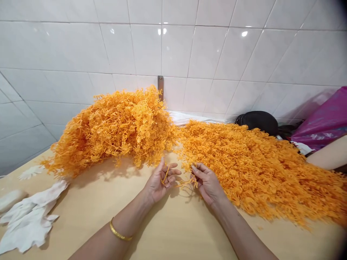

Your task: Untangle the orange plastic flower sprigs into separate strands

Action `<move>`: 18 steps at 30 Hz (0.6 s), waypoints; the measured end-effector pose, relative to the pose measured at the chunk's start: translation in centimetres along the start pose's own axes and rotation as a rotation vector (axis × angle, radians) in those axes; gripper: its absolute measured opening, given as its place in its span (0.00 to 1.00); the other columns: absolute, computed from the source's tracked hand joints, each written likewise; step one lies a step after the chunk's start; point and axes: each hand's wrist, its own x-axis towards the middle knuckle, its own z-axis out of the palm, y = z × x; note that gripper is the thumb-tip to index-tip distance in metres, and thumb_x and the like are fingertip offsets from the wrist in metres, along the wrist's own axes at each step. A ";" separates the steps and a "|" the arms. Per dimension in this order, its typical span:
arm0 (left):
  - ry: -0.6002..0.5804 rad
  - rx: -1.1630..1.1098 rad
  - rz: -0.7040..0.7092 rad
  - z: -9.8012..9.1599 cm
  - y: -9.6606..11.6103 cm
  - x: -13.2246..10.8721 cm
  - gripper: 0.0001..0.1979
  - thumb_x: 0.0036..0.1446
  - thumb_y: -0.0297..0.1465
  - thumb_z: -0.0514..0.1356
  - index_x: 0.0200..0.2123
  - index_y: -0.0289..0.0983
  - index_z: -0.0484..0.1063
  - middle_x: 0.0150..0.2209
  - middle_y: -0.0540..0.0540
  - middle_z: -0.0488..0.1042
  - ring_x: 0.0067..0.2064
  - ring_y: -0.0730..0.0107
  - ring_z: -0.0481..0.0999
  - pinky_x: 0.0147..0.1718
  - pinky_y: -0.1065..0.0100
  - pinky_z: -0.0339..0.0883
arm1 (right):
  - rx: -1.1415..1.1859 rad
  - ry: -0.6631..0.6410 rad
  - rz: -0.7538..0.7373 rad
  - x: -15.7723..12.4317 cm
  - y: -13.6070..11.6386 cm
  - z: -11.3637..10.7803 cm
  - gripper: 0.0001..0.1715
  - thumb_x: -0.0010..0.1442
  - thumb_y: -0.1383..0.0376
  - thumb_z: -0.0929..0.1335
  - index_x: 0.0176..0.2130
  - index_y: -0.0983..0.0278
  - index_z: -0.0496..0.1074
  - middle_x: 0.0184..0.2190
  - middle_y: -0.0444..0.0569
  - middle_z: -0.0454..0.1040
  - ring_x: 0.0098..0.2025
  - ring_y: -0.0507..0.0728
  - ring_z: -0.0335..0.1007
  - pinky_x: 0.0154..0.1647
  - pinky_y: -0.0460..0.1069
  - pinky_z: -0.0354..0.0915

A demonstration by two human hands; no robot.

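My right hand [208, 183] pinches a thin, branching orange sprig [187, 182] between thumb and fingertips, above the table. The sprig stretches left toward my left hand [161, 180], and a thin curved strand of it lies across those fingers. My left palm is turned up, thumb raised and apart from the loosely bent fingers. A tall heap of similar orange sprigs [119, 126] rises behind my left hand. Beside my right hand spreads a lower, wider heap of orange sprigs [252, 162]. What the sprigs are made of I cannot tell.
Crumpled white cloths [32, 216] lie at the left of the wooden table [168, 231]. A black pouch [257, 121] and a purple bag [322, 119] sit at the back right. Another person's arm [329, 153] reaches in at the right. A tiled wall [179, 50] stands behind.
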 end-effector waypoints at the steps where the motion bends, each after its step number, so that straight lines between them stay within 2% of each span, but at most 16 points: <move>1: 0.010 0.030 -0.009 0.1 -0.1 -0.1 0.19 0.50 0.42 0.56 0.38 0.31 0.67 0.29 0.41 0.72 0.17 0.83 0.58 0.13 0.78 0.45 | 0.019 -0.001 0.015 -0.2 0.1 0.2 0.15 0.38 0.62 0.74 0.26 0.63 0.67 0.20 0.39 0.66 0.19 0.47 0.59 0.18 0.43 0.57; 4: 0.045 0.151 0.009 0.3 -0.4 -0.4 0.14 0.44 0.33 0.62 0.34 0.31 0.70 0.30 0.43 0.72 0.17 0.85 0.57 0.14 0.78 0.43 | 0.041 -0.034 0.060 -0.7 0.5 0.9 0.17 0.38 0.63 0.74 0.28 0.63 0.65 0.21 0.39 0.66 0.21 0.48 0.62 0.21 0.43 0.59; 6: 0.015 0.228 0.047 0.5 -0.7 -0.5 0.11 0.42 0.31 0.64 0.29 0.30 0.70 0.27 0.44 0.72 0.16 0.86 0.55 0.14 0.77 0.40 | 0.017 -0.041 0.052 -1.0 0.9 1.3 0.18 0.39 0.63 0.73 0.28 0.63 0.63 0.21 0.38 0.66 0.23 0.48 0.63 0.24 0.44 0.61; 10: -0.037 0.310 0.111 1.0 -1.1 -0.7 0.09 0.39 0.29 0.65 0.21 0.31 0.68 0.16 0.52 0.62 0.15 0.86 0.49 0.15 0.74 0.34 | -0.091 -0.025 -0.075 -1.2 1.9 1.6 0.14 0.44 0.61 0.72 0.29 0.62 0.63 0.25 0.39 0.66 0.28 0.49 0.65 0.31 0.45 0.62; 12: -0.013 0.333 0.110 1.2 -1.3 -0.8 0.08 0.37 0.27 0.65 0.20 0.31 0.67 0.14 0.54 0.59 0.15 0.86 0.49 0.15 0.74 0.34 | -0.138 -0.039 -0.118 -1.3 2.3 1.8 0.12 0.47 0.60 0.70 0.29 0.62 0.64 0.26 0.40 0.67 0.29 0.50 0.65 0.31 0.45 0.62; 18: -0.025 0.297 0.019 1.5 -1.8 -0.9 0.08 0.37 0.27 0.64 0.22 0.32 0.67 0.15 0.53 0.61 0.14 0.85 0.53 0.15 0.75 0.34 | -0.131 -0.067 -0.071 -1.6 2.3 2.4 0.12 0.51 0.56 0.67 0.31 0.61 0.63 0.24 0.40 0.66 0.25 0.50 0.64 0.27 0.45 0.62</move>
